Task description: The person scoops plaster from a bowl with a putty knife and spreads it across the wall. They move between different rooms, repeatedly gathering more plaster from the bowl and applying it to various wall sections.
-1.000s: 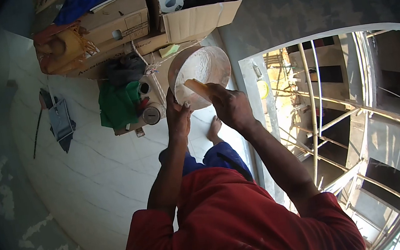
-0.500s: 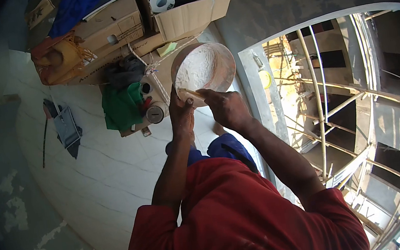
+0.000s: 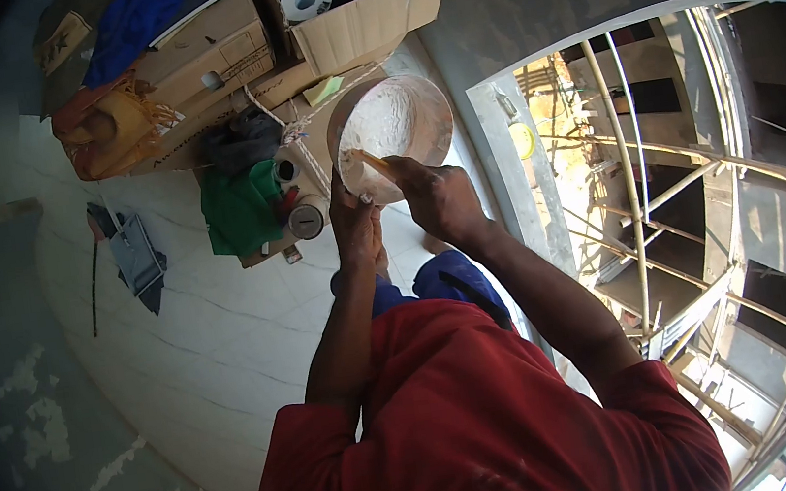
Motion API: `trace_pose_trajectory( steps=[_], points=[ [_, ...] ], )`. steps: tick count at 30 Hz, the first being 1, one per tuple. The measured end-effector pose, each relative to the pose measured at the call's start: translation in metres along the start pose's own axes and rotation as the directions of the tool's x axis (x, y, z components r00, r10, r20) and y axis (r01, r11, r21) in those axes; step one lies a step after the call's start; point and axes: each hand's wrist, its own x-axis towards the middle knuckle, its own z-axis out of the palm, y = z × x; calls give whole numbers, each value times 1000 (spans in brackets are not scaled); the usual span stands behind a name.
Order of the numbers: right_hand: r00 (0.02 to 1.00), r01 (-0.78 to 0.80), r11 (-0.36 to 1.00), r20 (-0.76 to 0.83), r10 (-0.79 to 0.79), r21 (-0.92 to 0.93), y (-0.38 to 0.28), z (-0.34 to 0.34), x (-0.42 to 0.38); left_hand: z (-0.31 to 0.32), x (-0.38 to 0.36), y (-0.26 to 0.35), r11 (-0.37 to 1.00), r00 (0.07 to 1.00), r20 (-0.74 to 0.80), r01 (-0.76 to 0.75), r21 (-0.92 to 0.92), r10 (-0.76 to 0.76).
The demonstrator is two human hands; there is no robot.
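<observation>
A wide round bowl is in front of me, tilted so that its inside faces up to the camera. White paste or powder coats its bottom and one side. My left hand grips the near left rim, fingers partly hidden under the bowl. In my right hand is a tan, stick-like tool. Its far end touches the white material near the bowl's left edge; whether it ends in a blade cannot be made out.
Cardboard boxes stand beyond the bowl, one holding a white roll. Left of my hands are a green cloth and a round can. A grey dustpan-like object lies on the floor. Bamboo scaffolding shows through the opening at right.
The bowl and both hands sit slightly higher and further left in view. The tool's tip has shifted up along the bowl's left side. Both grips stay the same.
</observation>
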Motion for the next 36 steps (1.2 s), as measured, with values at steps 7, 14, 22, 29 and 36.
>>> trace_pose_trajectory(
  steps=[7,14,22,29,36],
  points=[
    [997,27,999,77,-29,27,-3,0,3,-8,3,-3,998,998,-24,53,-37,-54],
    [954,-239,947,231,188,215,-5,-10,23,-7,7,1,1000,1000,-10,24,-19,-24],
    [840,-522,420,360,407,743,18,-11,22,-28,5,-3,991,993,-12,116,-74,-117],
    [858,-512,802,212,467,308,8,-15,17,-9,3,-1,999,1000,2,0,-37,0],
    [908,-417,818,228,352,397,9,-5,17,-36,-3,-15,988,989,-41,136,-78,-139]
  ],
)
